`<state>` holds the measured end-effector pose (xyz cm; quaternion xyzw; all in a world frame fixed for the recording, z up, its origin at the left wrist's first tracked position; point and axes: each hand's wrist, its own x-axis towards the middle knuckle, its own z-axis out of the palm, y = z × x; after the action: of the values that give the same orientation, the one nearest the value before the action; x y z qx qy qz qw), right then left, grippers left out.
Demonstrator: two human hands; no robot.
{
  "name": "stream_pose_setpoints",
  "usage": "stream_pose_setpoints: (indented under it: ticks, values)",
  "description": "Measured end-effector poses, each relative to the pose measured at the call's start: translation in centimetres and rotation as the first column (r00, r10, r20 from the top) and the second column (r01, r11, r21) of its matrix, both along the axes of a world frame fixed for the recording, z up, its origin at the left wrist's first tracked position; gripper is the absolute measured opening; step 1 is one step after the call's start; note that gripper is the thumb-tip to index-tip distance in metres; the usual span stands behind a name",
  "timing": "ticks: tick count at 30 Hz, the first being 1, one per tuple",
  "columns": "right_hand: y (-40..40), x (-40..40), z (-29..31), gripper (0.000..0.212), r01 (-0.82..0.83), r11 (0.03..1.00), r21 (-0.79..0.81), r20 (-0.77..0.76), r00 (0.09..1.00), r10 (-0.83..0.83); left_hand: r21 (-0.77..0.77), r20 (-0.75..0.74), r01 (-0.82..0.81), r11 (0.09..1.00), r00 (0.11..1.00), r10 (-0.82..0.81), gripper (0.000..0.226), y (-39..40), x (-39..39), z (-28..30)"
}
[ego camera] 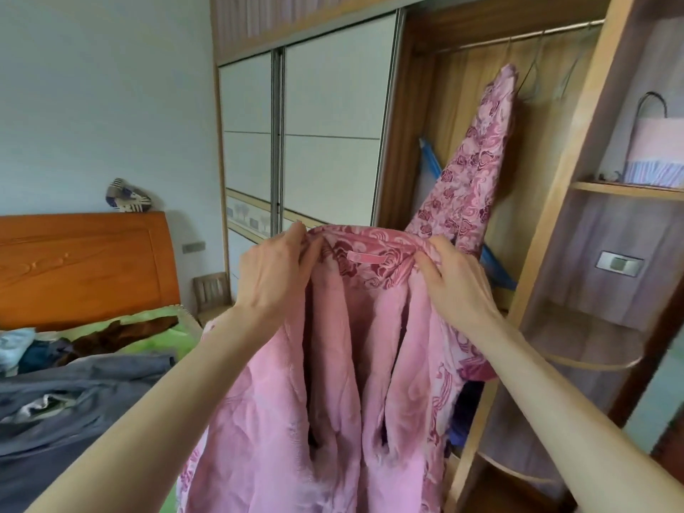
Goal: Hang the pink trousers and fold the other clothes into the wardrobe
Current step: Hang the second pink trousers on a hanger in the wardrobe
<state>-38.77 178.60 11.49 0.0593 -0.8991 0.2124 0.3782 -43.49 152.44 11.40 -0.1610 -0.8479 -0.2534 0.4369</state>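
I hold a pink patterned garment (348,364) with a fleecy pink lining up in front of me. My left hand (275,274) pinches its top edge on the left and my right hand (453,277) grips the same edge on the right. It hangs down open below my hands. Behind it, a second pink rose-patterned piece (470,172) hangs from the rail (518,40) inside the open wardrobe. I cannot tell which piece is the trousers. A pile of other clothes (74,386) lies on the bed at lower left.
Closed sliding wardrobe doors (314,124) stand left of the open section. Empty wire hangers (536,72) hang on the rail. Curved corner shelves (592,349) are at right, with a pink bag (655,149) on an upper one. An orange headboard (85,268) is at left.
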Motion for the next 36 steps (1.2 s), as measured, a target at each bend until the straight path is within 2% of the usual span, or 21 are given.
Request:
stream_pose_setpoints:
  ticks: [3, 5, 9, 12, 15, 21, 23, 27, 29, 31, 34, 36]
  values:
    - [0.9, -4.0, 0.1, 0.027, -0.041, 0.956, -0.292, 0.067, 0.996, 0.063, 0.023, -0.027, 0.008, 1.000, 1.000, -0.007, 0.037, 2.3, -2.8, 0.7]
    - [1.2, -5.8, 0.3, 0.016, -0.084, 0.921, -0.381, 0.030, 0.994, 0.103, 0.038, -0.037, -0.008, 0.999, 0.999, 0.010, 0.037, 3.5, -4.4, 1.2]
    - [3.0, -7.9, 1.2, 0.015, -0.188, 0.936, -0.298, -0.068, 0.982, 0.175, 0.037, -0.028, -0.067, 0.997, 0.997, 0.068, 0.037, 5.4, -7.3, 2.2]
    - [5.3, -10.3, 2.1, 0.028, -0.226, 0.955, -0.193, -0.053, 0.974, 0.220, 0.043, -0.007, -0.092, 0.995, 0.996, 0.092, 0.039, 7.2, -9.6, 3.0]
    - [7.8, -13.2, 2.4, 0.029, -0.237, 0.964, -0.119, -0.071, 0.971, 0.230, 0.038, 0.023, -0.144, 0.989, 0.989, 0.144, 0.038, 9.9, -11.6, 3.3]
    - [15.6, -19.3, 2.6, 0.021, -0.245, 0.968, -0.061, -0.118, 0.964, 0.236, -0.116, -0.003, -0.247, 0.962, 0.969, 0.248, 0.040, 15.3, -15.0, 3.2]
    - [18.4, -21.2, 2.7, 0.019, -0.274, 0.961, -0.034, -0.136, 0.954, 0.267, -0.139, -0.006, -0.293, 0.946, 0.956, 0.295, 0.047, 17.2, -16.1, 3.1]
    - [23.2, -24.5, 3.5, 0.021, -0.312, 0.950, -0.010, -0.221, 0.927, 0.303, -0.088, 0.131, -0.364, 0.927, 0.919, 0.373, 0.067, 21.8, -17.9, 2.9]
    - [25.2, -26.0, 4.0, 0.021, -0.322, 0.946, -0.028, -0.226, 0.924, 0.308, -0.080, 0.139, -0.324, 0.943, 0.933, 0.333, 0.072, 23.3, -19.0, 2.7]
    - [27.2, -27.3, 4.3, 0.020, -0.340, 0.939, -0.053, -0.200, 0.925, 0.324, -0.138, 0.119, -0.211, 0.968, 0.966, 0.228, 0.072, 23.9, -20.0, 2.4]
    - [29.6, -29.0, 4.7, 0.020, -0.342, 0.939, -0.043, -0.182, 0.927, 0.329, -0.291, 0.075, -0.056, 0.955, 0.994, 0.081, 0.058, 24.4, -21.4, 2.3]
    - [30.6, -30.1, 5.1, 0.021, -0.309, 0.951, -0.015, -0.195, 0.934, 0.300, -0.312, 0.043, -0.059, 0.948, 0.996, 0.077, 0.053, 25.0, -22.5, 2.2]
